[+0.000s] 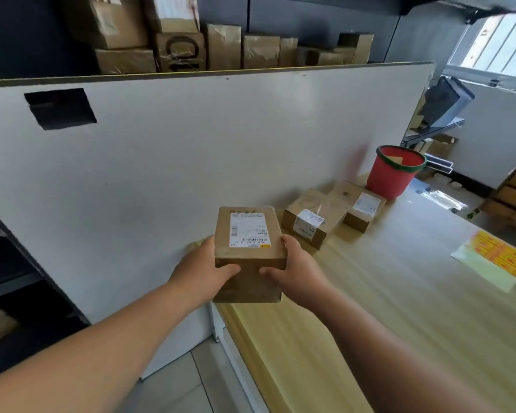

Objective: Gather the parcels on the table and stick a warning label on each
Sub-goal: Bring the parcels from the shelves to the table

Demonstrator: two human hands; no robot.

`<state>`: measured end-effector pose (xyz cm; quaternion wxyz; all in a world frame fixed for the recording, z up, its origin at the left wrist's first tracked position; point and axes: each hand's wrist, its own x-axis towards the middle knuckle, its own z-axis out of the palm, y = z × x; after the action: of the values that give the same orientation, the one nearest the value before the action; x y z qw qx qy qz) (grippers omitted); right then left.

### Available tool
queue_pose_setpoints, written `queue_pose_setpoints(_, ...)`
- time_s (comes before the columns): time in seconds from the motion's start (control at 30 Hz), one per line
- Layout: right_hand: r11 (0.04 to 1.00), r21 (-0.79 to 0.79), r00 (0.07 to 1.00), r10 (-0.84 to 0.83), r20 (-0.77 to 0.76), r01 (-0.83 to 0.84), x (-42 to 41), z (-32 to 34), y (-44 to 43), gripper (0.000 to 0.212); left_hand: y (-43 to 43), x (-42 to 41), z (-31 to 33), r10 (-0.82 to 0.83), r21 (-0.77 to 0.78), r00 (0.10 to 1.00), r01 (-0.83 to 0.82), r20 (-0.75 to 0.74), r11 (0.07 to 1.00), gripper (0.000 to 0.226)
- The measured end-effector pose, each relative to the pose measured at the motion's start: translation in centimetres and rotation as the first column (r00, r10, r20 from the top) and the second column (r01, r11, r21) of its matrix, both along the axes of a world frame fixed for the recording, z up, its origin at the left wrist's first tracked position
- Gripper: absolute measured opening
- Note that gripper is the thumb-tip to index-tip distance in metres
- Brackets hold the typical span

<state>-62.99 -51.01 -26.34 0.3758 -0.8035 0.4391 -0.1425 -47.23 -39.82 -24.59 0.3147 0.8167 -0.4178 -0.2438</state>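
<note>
Head view, and both hands are on it: the left grip [204, 263] and right grip [292, 263] clasp a brown cardboard parcel [248, 234] from either side, holding it up over the left edge of the wooden tabletop [399, 308], shipping label facing up. Beyond it, a second parcel [307, 222] and a third parcel [361, 208] lie side by side on the tabletop by the white partition [191, 144]. A red bucket [390, 174] stands just behind them, and the sheet of yellow warning labels [495, 257] lies well off to the right.
</note>
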Motion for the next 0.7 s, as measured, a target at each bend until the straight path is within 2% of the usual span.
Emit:
queue_pose_setpoints(0.2, 0.998, 0.063, 0.996, -0.019, -0.09, 0.024, 0.2, -5.3, -8.2, 0.081, -8.9, -0.1, -5.3, 0.023, 0.101, 0.998, -0.017, -0.058, 0.995, 0.049)
queue_pose_setpoints(0.5, 1.0, -0.02, 0.963, -0.023, -0.269, 0.018, 1.0, -11.2, -16.2, 0.075, -17.2, 0.2, -12.4, 0.079, 0.121, 0.996, -0.074, -0.037, 0.99, 0.054)
queue_pose_setpoints(0.7, 0.999, -0.049, 0.943, -0.033, -0.332, 0.018, 2.0, -12.1, -19.0, 0.075, -20.3, 1.2, -13.7, -0.029, 0.234, 0.999, 0.035, -0.03, 0.972, 0.066)
